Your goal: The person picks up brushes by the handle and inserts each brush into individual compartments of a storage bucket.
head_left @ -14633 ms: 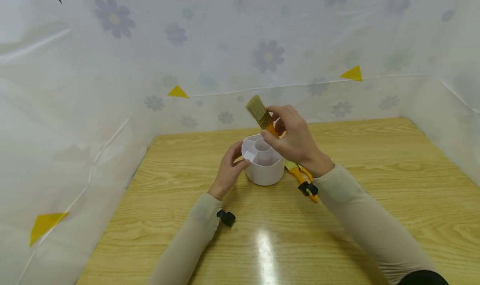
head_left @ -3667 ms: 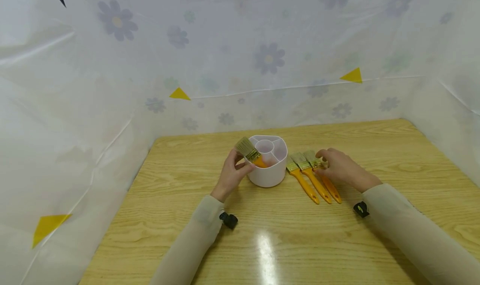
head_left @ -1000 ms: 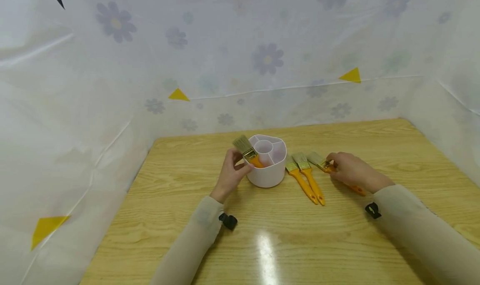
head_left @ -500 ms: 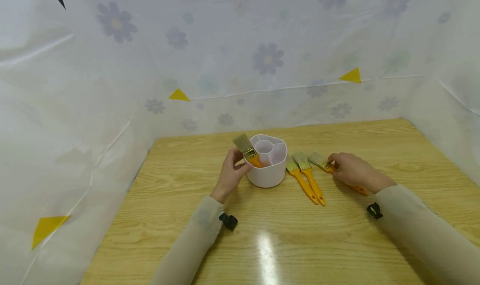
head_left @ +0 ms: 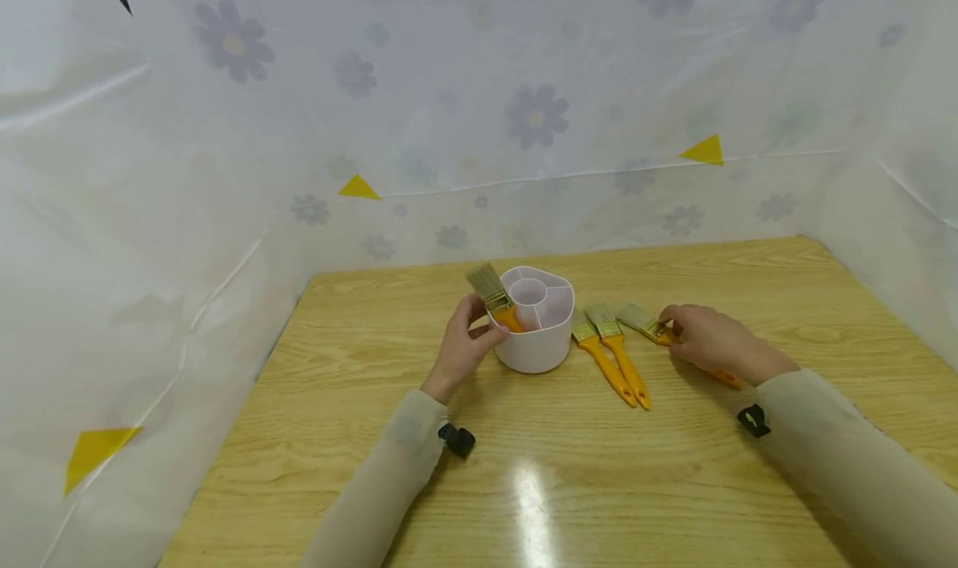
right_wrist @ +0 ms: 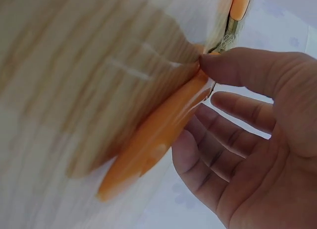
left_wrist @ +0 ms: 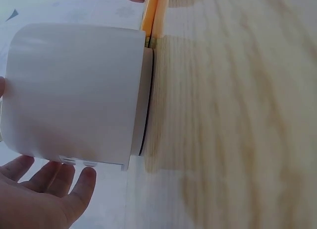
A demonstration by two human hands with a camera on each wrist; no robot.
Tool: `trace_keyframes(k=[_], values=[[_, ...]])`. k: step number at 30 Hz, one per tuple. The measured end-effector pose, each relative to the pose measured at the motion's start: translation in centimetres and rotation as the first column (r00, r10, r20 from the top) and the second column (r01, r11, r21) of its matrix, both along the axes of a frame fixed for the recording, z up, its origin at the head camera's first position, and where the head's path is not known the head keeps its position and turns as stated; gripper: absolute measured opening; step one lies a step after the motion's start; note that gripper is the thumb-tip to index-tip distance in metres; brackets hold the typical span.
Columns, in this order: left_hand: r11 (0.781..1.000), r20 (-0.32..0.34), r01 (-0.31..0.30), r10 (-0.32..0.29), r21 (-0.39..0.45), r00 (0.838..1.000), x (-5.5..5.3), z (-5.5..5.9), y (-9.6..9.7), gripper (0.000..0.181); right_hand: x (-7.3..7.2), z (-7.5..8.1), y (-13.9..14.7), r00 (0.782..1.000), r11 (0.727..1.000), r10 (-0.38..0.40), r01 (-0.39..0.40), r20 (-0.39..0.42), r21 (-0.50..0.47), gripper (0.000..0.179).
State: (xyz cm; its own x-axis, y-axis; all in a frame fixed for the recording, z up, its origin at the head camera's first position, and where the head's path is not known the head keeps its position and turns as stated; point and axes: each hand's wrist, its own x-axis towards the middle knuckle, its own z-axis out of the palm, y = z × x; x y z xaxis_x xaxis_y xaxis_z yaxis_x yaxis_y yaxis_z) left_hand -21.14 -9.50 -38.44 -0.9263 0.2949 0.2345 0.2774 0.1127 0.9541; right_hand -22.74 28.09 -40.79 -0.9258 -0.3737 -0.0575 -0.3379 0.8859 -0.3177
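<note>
In the head view, a white round holder (head_left: 535, 353) with divided compartments stands on the table. My left hand (head_left: 461, 348) holds its left side, thumb at the near rim; the left wrist view shows fingertips (left_wrist: 86, 177) along its wall. One paintbrush (head_left: 496, 300) leans in the holder's left compartment, bristles up, over the rim beside that hand. To the right, my right hand (head_left: 711, 339) pinches another paintbrush (head_left: 662, 333) at the neck, its bristles pointing left. In the right wrist view its orange handle (right_wrist: 153, 135) lies low along the tabletop; the palm hides part in the head view.
Between the holder and my right hand lie two more paintbrushes, a left one (head_left: 608, 372) and a right one (head_left: 629, 368), side by side with handles toward me. The wooden table (head_left: 359, 468) is bounded behind by a flowered plastic sheet (head_left: 449, 119).
The brush earlier raised in my right hand now leans in the holder. Another brush has been drawn right and turned, away from the two beside it; lately the right hand shifts slightly right.
</note>
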Motion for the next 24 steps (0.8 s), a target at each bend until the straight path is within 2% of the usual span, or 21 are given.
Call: trace_keyframes(k=[7,14,24], values=[[1.0,0.005,-0.009,0.009,-0.009,1.0,0.1,0.2,0.1,0.061,-0.2,0.0,-0.1,1.0,1.0,-0.012,0.012,0.016,-0.012,0.053],[1.0,-0.013,-0.024,0.024,-0.011,1.0,0.2,0.2,0.1,0.059,-0.5,0.1,-0.1,0.997,0.997,-0.043,0.047,0.067,-0.058,0.059],[0.999,-0.007,-0.022,0.022,0.027,1.0,0.1,0.2,0.1,0.061,-1.1,-0.4,0.0,0.994,0.995,-0.049,0.057,0.1,-0.08,0.058]])
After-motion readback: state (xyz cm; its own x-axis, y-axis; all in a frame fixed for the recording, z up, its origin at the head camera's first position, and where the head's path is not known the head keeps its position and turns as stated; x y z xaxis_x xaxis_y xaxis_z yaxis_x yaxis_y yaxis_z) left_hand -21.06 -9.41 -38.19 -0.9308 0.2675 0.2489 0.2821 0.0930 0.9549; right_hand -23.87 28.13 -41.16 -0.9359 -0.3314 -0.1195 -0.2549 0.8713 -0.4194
